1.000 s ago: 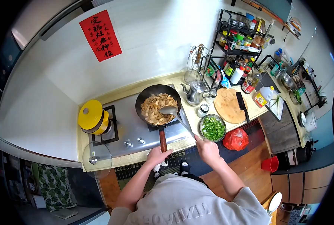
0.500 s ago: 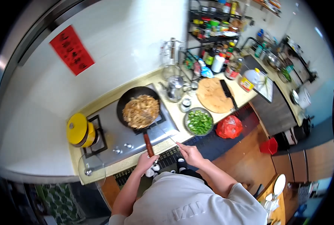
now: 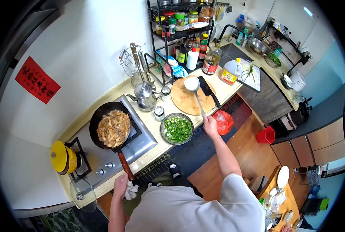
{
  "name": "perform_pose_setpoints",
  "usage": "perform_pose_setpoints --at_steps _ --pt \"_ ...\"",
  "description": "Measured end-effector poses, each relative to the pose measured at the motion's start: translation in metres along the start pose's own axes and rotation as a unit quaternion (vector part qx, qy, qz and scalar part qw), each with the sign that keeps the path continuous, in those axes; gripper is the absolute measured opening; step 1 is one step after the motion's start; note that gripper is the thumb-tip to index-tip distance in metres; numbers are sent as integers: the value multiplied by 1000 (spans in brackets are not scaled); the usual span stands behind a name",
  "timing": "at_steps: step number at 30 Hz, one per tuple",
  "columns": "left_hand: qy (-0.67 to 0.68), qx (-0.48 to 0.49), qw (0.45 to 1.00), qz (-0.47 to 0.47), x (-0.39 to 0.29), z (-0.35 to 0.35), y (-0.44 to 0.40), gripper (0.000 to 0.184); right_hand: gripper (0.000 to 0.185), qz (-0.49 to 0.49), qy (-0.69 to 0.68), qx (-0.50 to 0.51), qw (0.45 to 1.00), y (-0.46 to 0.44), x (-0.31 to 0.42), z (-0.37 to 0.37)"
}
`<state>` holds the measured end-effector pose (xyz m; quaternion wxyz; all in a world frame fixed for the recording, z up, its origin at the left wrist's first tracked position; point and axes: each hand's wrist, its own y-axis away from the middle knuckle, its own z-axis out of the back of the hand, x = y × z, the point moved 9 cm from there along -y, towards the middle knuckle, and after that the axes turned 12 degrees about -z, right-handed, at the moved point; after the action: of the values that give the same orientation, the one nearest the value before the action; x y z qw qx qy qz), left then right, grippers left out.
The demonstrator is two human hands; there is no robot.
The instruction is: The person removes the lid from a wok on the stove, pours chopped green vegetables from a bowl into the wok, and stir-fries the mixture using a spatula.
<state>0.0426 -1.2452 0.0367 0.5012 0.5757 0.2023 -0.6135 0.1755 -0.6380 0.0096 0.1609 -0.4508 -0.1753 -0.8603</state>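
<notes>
My right hand (image 3: 210,126) is closed around the handle of a metal ladle (image 3: 198,101). The ladle's round head is over the wooden cutting board (image 3: 184,102), beside a black cleaver (image 3: 205,86). My left hand (image 3: 121,186) is closed on a white cloth (image 3: 131,190), just beside the end of the wok's wooden handle (image 3: 124,164). Browned sliced food (image 3: 113,128) fills the black wok (image 3: 96,120) on the stove. A bowl rim (image 3: 162,133) surrounds chopped green peppers (image 3: 178,129), left of my right forearm.
A yellow pot (image 3: 59,156) stands on the left burner, with a glass lid (image 3: 83,193) at the counter edge. Behind the board are a steel kettle (image 3: 144,94), a bottle rack (image 3: 180,34) and an oil jug (image 3: 230,71). A red bag (image 3: 223,121) hangs by the counter.
My right hand has swung the ladle out of the wok and rightward over the cutting board. My left hand has come off the wok handle's end with the cloth. The view has shifted right.
</notes>
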Motion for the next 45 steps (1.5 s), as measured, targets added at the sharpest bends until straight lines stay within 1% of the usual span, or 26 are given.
perform_pose_setpoints --at_steps 1,3,6,9,10,13,14,17,18,19,20,21,22,23,24,25,27,28,29,31,33,36,37,39,42,45 --pt "28 -2 999 16 3 3 6 44 38 -30 29 2 999 -15 -5 -9" --pt "17 -16 999 49 16 15 17 44 40 17 52 -54 997 -26 -2 -23" --pt "39 -44 995 81 21 21 36 44 42 -55 75 -57 994 -39 -10 -42" --pt "45 -55 993 94 31 26 47 44 39 -95 138 -83 982 -33 11 -34" --pt "49 -58 993 89 33 26 48 44 36 -104 148 -74 981 -35 14 -34" --pt "60 -60 993 78 31 24 54 44 36 -10 167 -99 981 -45 5 -43" --pt "64 -58 993 75 24 20 55 44 33 6 147 -73 986 -45 3 -46" --pt "61 -61 995 59 17 15 53 44 32 66 129 -87 986 -28 -1 -40" --pt "57 -63 995 53 16 16 53 43 34 45 89 -95 990 -14 2 -30" --pt "54 -66 995 56 18 17 53 44 32 39 78 -141 986 8 9 -15" --pt "51 -70 995 57 21 19 51 44 27 49 65 -177 981 23 1 -10" --pt "48 -74 994 59 24 22 51 44 21 42 7 -184 982 41 -9 -10" --pt "54 -79 994 61 24 25 51 43 18 -8 -48 -156 987 59 -24 -18" --pt "60 -87 992 64 24 28 51 43 20 -7 -30 -137 990 74 -41 -36" --pt "66 -96 991 68 25 32 53 42 23 -127 -124 -23 984 87 -57 -58" --pt "60 -97 991 67 26 35 53 41 27 -243 -211 94 942 105 -64 -86" --pt "49 -111 990 65 29 44 54 40 29 -228 -317 151 908 105 -74 -114" --pt "27 -115 991 56 31 49 55 39 27 -195 -291 135 927 94 -80 -120" --pt "31 -111 991 73 31 51 57 42 30 -197 -266 162 930 92 -77 -123" --pt "60 -106 991 63 33 54 57 43 37 -244 -287 176 909 95 -70 -124" --pt "45 -107 992 52 24 57 60 48 38 -242 -286 227 899 92 -67 -120" --pt "4 -89 995 38 25 64 63 53 45 -213 -273 234 908 108 -55 -104" --pt "2 -97 995 38 32 68 63 53 45 -212 -290 237 903 122 -46 -95" --pt "-2 -110 993 38 47 75 63 54 44 -207 -324 240 891 156 -10 -75" --pt "31 -91 994 47 46 77 68 54 44 -215 -303 291 882 187 39 -62" --pt "49 -92 994 37 62 79 67 51 43 -147 -262 297 906 192 120 -68"
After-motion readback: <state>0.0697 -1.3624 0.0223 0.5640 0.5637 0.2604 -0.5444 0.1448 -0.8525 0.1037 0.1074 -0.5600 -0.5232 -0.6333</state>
